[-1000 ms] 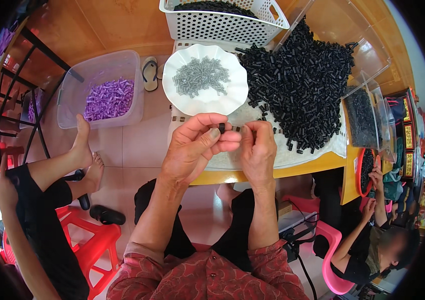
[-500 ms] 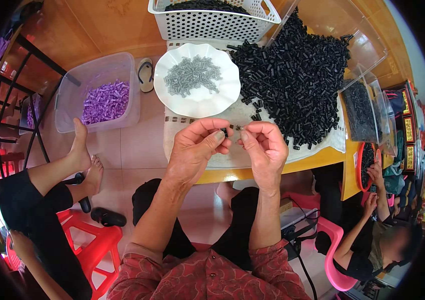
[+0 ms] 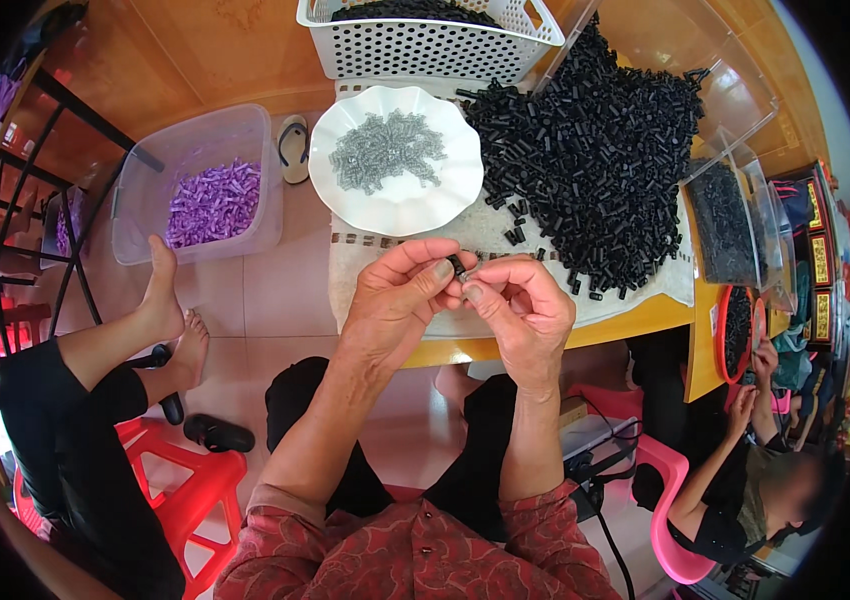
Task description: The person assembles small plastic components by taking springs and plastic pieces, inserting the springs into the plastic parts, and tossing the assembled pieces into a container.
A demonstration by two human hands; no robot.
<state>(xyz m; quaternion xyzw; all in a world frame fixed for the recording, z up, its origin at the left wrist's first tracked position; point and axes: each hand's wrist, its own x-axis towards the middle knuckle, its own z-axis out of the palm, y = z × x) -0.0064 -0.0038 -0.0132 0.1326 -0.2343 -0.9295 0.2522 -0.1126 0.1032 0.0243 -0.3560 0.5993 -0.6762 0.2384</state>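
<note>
Fingers (image 3: 429, 281) are pinching a black tube (image 3: 456, 264) (left hand (image 3: 391, 300)) and clear piece (image 3: 470, 270) (right hand (image 3: 528, 315)), closing the earlier gap between fingertips, apparently bringing both parts together.

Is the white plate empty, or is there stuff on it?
Not empty: a heap of small clear pieces lies on the plate. It isn't covered all over, because bare white shows around them.
</note>
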